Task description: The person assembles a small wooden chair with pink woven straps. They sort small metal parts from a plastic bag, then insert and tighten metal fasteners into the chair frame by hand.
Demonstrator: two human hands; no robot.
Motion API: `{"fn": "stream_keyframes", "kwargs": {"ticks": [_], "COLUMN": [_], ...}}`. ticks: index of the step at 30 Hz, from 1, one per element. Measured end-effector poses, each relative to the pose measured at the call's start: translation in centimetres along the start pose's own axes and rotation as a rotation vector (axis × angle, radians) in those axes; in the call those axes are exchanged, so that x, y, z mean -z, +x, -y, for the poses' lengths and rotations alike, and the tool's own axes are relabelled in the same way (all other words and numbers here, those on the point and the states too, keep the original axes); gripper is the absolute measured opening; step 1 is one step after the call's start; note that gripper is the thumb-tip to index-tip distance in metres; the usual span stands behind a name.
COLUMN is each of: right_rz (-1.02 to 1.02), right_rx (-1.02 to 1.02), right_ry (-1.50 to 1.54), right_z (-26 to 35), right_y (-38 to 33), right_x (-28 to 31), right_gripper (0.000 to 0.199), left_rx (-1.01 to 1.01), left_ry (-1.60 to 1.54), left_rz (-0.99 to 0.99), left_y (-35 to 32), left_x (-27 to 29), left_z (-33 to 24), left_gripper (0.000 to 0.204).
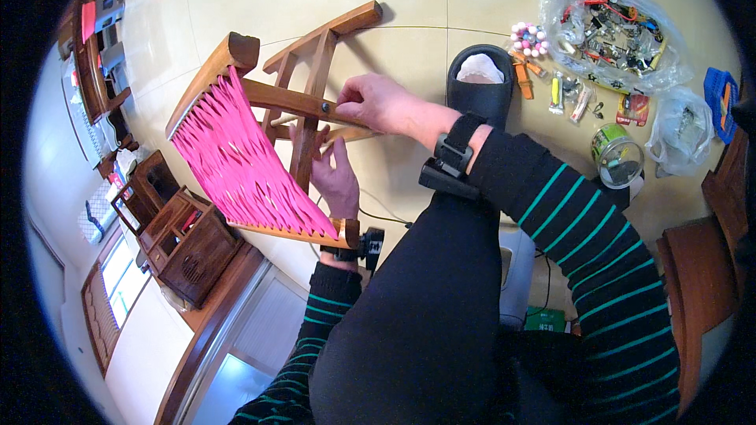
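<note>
A wooden folding stool (303,101) with a seat of pink woven cord (236,157) is tilted on its side in front of me. Its crossed legs point up and to the right. My right hand (379,104) is closed, fingers curled at one leg's end, just right of a dark bolt (324,107). Under that leg, my left hand (337,181) reaches past the seat's edge. Its fingers come round both sides of another leg, which partly hides them. What the right fingertips press on is partly hidden by the hand itself.
Right of my slippered foot (480,83) lie a clear bag of small hardware (614,27), a bead cluster (529,39), an orange tool (522,77), small packets and a clear jar (617,156). A blue tray (720,102) is farther right. A wooden cabinet (193,252) stands left.
</note>
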State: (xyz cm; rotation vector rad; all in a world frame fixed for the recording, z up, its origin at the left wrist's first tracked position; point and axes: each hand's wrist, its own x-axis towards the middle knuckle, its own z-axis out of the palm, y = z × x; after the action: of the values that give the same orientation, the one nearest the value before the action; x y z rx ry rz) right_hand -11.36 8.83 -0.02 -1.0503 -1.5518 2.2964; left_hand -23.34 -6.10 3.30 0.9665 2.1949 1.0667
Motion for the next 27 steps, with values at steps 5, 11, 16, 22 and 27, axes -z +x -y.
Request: {"fn": "stream_keyframes", "kwargs": {"ticks": [5,11,16,22,27], "right_rz": [-0.142,-0.164,-0.250,-0.382,-0.365], "right_rx": [0.112,0.156,0.229,0.448,0.462], "right_ry": [0.089,-0.139,-0.161,-0.260,-0.154], "right_z": [0.2,0.6,1.0,1.1,1.0], "right_y": [0.7,1.4,1.4,1.3,1.2], "right_x": [-1.4,-1.9,-1.8,-0.6,0.2], "right_gripper": [0.024,0.024,0.022,0.012,0.012], "left_rx": [-0.270,-0.459,-0.526,-0.588,-0.530], "left_ry": [0.534,0.615,0.677,0.602,0.651], "left_rz": [-0.162,-0.074,-0.031,-0.140,-0.093], "left_y": [2.5,4.3,5.6,6.5,6.0], "left_x": [-1.7,-0.7,-0.7,-2.3,-2.5], "left_z": [0.1,0.6,1.5,1.3,1.0], "left_gripper": [0.080,0.081,0.082,0.093,0.088]}}
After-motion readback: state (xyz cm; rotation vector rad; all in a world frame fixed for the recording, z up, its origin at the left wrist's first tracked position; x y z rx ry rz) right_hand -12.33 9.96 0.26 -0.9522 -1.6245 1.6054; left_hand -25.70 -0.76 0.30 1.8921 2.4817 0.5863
